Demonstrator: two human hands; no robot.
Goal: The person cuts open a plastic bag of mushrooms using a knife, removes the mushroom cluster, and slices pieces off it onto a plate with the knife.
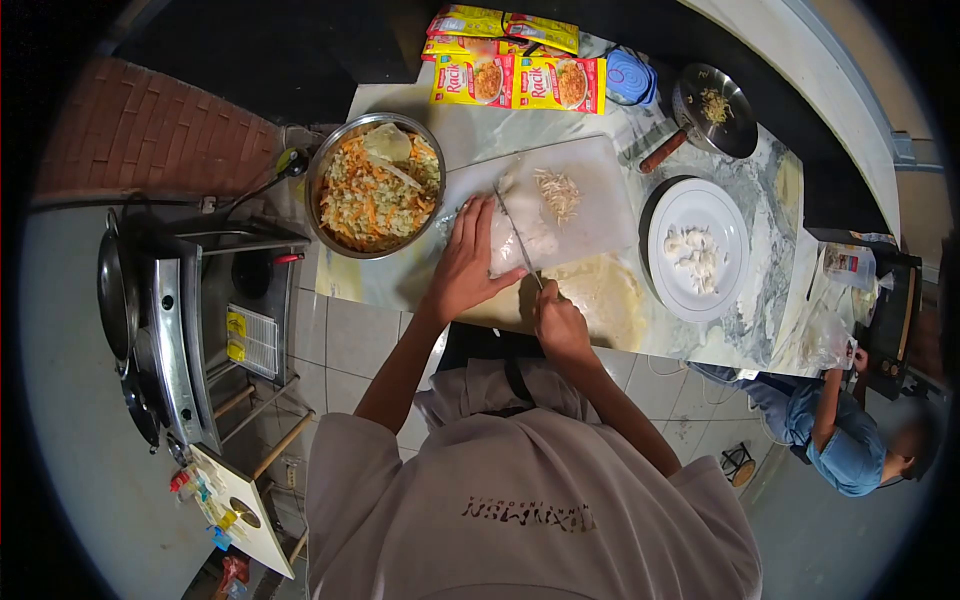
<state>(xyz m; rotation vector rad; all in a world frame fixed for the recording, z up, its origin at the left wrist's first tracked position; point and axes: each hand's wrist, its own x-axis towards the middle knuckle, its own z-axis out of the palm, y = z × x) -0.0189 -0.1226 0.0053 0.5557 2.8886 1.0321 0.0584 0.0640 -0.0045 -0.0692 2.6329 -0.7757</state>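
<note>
The biggest thing here is the table, with its stone swirls. On it lies a flat white cutting board. To the board's left stands a big metal bowl full of orange and pale bits. To the right is a white plate with small white pieces on it. The pan sits past the plate, and red and yellow packets lie past the board.

The left hand is spread out, its grip not clenched, and seems to press on the white food on the board. The right hand has its grip wrapped around the handle of the knife, and the blade lies across the white food. Near the blade's other side is a little heap of thin strips.

To cut well, I think the left fingertips should curl under. The thumb looks very near the blade, so it should tuck back. Slow, even strokes would keep slices thin, and light pressing would stop the food sliding.
</note>
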